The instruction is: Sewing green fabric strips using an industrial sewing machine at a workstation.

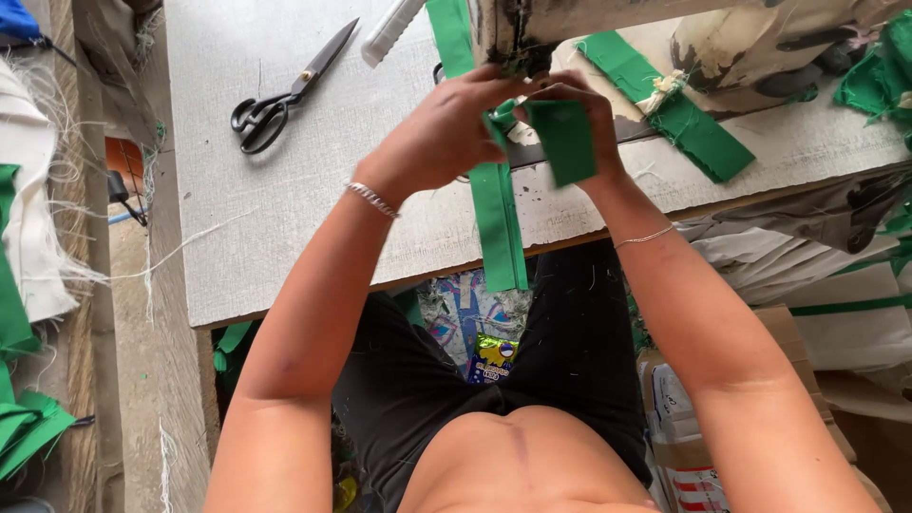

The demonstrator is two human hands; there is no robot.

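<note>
Both hands up at 12 o'clock, right under sewing machine [665, 38] head. Left hand [442, 133] grip pinched on green fabric strip [499, 223], keeping it lined up at needle; tail hangs over bench [285, 209] edge toward lap. Right hand [579, 119] grip clenched on folded green piece [562, 141], steadying fold. Black scissors [285, 95] parked at 10 o'clock, within reach. Finished green strips [684, 119] lie at 2 o'clock.

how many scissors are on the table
1. The black scissors lie on the grey table, far left of the left hand and right hand, which hold a green fabric strip. Others could be hidden behind the sewing machine.
</note>
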